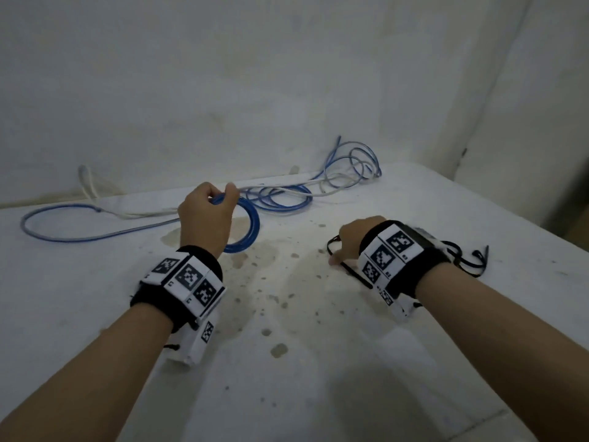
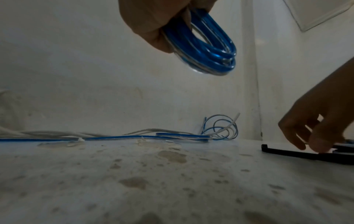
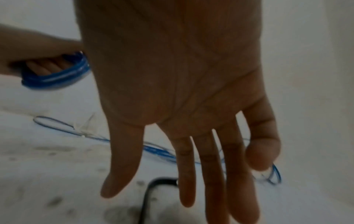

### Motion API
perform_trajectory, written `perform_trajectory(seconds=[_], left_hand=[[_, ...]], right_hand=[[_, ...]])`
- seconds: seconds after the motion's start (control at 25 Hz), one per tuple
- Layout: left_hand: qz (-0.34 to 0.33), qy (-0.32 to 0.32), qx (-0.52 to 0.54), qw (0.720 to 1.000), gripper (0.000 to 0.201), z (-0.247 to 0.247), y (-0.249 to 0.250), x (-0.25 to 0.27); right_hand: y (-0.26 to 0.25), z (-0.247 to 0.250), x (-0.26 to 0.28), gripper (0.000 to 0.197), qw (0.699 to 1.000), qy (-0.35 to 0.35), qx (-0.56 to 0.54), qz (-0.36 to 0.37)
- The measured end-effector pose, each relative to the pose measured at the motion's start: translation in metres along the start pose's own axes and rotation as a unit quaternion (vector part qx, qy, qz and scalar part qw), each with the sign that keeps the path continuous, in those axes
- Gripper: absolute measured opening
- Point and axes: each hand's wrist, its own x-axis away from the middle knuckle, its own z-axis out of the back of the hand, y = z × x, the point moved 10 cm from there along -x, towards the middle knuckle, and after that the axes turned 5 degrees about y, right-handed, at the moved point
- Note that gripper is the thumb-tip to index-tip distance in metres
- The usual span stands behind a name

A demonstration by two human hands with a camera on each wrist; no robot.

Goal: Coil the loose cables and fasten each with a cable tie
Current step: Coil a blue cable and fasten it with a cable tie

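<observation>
Left hand (image 1: 204, 215) holds the blue cable coil (image 1: 247, 224) up off the worktop (image 1: 287, 362), fingers curled through the loops, thumb closing over the top. In the left wrist view the coil (image 2: 206, 51) hangs as several tight turns stacked together, clear of the surface.

Right hand (image 1: 350, 240) is low on the worktop over a black cable tie (image 1: 353, 272). Its fingers (image 3: 208, 166) are straight and spread, tips at the tie; they touch it but do not yet pinch it. More black ties (image 1: 468, 256) lie just beyond the right wrist.

Loose blue and white cables (image 1: 287, 193) trail along the back of the worktop, near the wall (image 1: 223, 74), uncoiled.

Handling, as I judge it: the coil looks light and springy, with a smooth, likely slick jacket. The turns will want to spring apart if the left grip slackens, so hold across all strands at one spot and leave the opposite arc free for the tie. The tie is thin, flat and stiff-flexible; lying flush, it is best lifted by an end, at the head or tail.
</observation>
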Motion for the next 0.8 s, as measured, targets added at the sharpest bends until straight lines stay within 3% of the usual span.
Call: perform_trajectory(seconds=[0.16, 0.24, 0.32, 0.44, 0.52, 0.56, 0.68, 0.8], left_hand=[[-0.058, -0.019, -0.032, 0.998, 0.031, 0.004, 0.003, -0.001], [-0.056, -0.019, -0.044, 0.997, 0.027, 0.012, -0.005, -0.004], [-0.031, -0.006, -0.044, 0.999, 0.02, 0.024, -0.017, -0.009], [0.005, 0.019, -0.052, 0.998, 0.013, 0.047, -0.029, -0.018], [0.013, 0.039, -0.063, 0.997, 0.016, 0.066, -0.034, -0.023], [0.012, 0.047, -0.068, 0.996, 0.017, 0.076, -0.035, -0.025], [-0.004, 0.06, -0.079, 0.995, 0.02, 0.094, -0.036, -0.028], [-0.004, 0.081, -0.071, 0.994, 0.022, 0.112, -0.036, -0.029]], right_hand=[[0.001, -0.017, -0.012, 0.03, 0.998, 0.032, -0.051, 0.018], [-0.01, -0.006, -0.013, 0.019, 0.996, 0.029, -0.078, 0.03], [-0.031, 0.021, -0.008, 0.01, 0.983, 0.069, -0.162, 0.06], [-0.065, 0.093, 0.015, 0.01, 0.903, 0.238, -0.336, 0.125], [-0.087, 0.124, 0.032, 0.011, 0.829, 0.27, -0.456, 0.177], [-0.103, 0.135, 0.04, 0.011, 0.81, 0.255, -0.484, 0.211], [-0.15, 0.148, 0.055, 0.009, 0.84, 0.226, -0.407, 0.278], [-0.184, 0.148, 0.057, 0.01, 0.877, 0.228, -0.301, 0.297]])
